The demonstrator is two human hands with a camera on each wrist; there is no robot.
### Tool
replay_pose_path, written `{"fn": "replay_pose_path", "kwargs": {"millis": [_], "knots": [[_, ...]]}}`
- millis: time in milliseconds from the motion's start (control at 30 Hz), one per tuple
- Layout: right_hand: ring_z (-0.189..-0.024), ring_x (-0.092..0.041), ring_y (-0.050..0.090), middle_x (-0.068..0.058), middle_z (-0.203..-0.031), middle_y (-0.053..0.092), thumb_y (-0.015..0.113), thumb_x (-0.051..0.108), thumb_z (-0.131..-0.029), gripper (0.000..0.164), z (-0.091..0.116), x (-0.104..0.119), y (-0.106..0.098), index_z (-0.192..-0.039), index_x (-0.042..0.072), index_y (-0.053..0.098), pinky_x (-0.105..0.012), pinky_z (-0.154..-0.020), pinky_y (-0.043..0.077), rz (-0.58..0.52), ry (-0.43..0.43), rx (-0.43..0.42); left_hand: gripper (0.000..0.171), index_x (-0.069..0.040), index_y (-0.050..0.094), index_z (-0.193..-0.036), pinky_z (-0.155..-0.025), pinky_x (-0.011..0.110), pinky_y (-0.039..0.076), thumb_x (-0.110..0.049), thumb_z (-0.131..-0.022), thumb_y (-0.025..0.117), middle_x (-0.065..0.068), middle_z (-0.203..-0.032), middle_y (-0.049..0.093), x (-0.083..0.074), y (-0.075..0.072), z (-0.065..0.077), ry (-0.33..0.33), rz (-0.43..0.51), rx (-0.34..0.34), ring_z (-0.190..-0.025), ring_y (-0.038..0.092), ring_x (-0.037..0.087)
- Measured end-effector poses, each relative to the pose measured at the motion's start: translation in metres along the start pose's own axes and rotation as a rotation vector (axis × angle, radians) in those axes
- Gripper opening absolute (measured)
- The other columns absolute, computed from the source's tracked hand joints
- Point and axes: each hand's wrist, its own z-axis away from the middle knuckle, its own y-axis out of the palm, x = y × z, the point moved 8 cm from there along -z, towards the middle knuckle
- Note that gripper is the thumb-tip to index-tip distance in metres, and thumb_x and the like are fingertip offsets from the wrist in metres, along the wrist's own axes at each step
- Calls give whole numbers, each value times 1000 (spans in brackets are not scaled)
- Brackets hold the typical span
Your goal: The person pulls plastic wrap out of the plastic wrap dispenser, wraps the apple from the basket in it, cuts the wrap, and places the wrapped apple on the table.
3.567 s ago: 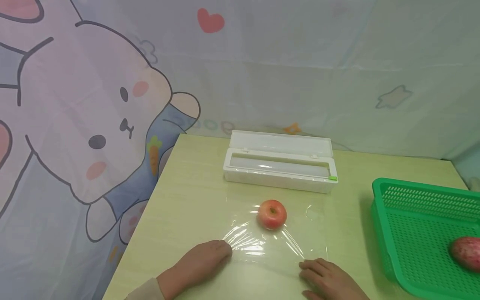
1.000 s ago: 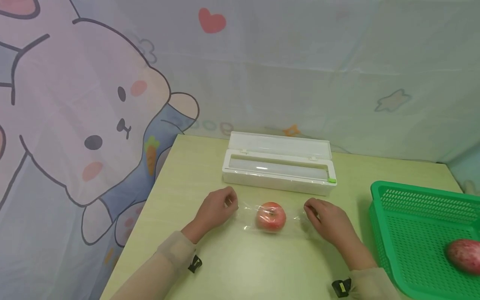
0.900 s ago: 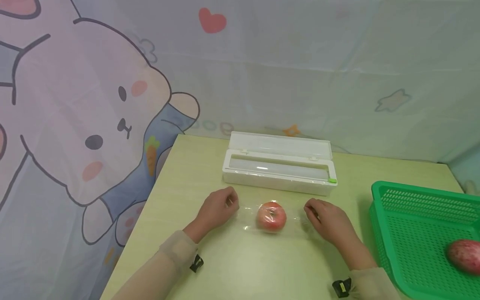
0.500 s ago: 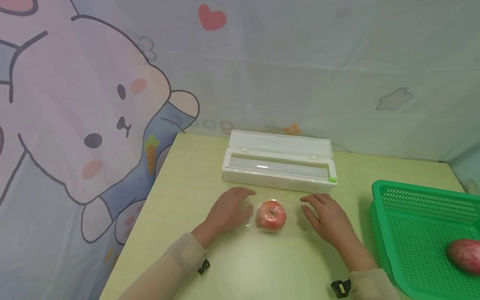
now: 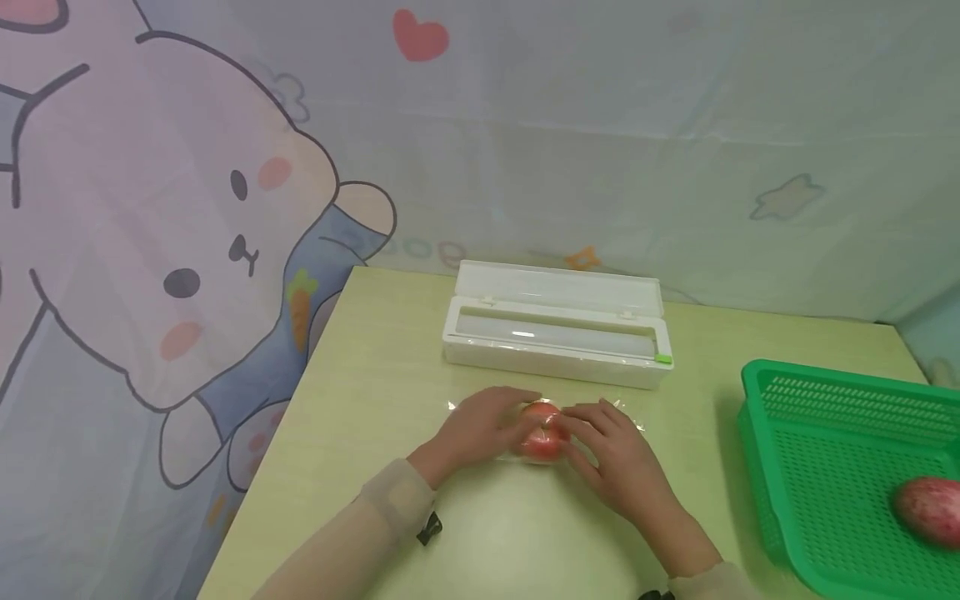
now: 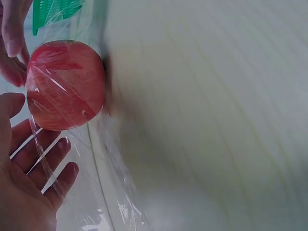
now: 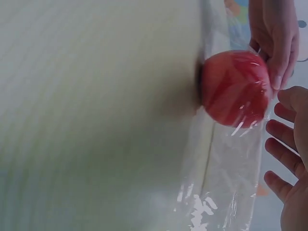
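A red apple (image 5: 543, 447) sits on the table under clear plastic wrap (image 7: 231, 178), which stretches out flat to both sides of it. My left hand (image 5: 480, 427) is at the apple's left side, fingers loosely spread and fingertips right at the fruit. From the right, my right hand (image 5: 613, 454) reaches over with its fingertips at the top and side of the apple. In the left wrist view the film lies smooth with shiny creases across the apple (image 6: 66, 86), and the left fingers are separated. The right wrist view has the right fingers apart beside the wrapped fruit.
Behind the apple stands a white wrap dispenser box (image 5: 555, 360), lid raised, with a roll (image 5: 555, 335) inside and a green slider at its right end. A green basket (image 5: 765, 467) at the right contains a reddish oval fruit or tuber (image 5: 930, 510). A cartoon-printed cloth hangs behind the table.
The wrap was first held flat at its near edge, then folded over the apple. Both hands have since let go of its ends, loosened their fingers and moved inward to the apple.
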Motion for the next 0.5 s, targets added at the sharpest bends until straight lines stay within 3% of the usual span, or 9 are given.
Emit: {"fn": "replay_pose_path", "kwargs": {"millis": [200,500], "knots": [[-120,-38,68,-11,-127,74,86,14,-88,47,8,-7,11,-133,7,74,-63,-110,48,16,57,60,38,-20,70,-140,-114,39,49,-40,-111,58,-4,-137,72,0,2,-2,-11,16,-31,-132,64,20],[-122,-36,65,-11,-131,72,81,18,-91,47,13,-9,14,-136,6,71,-58,-106,52,18,70,61,32,-18,74,-132,-113,39,50,-36,-111,59,-3,-132,74,1,3,-7,4,35,-81,-130,66,19]]}}
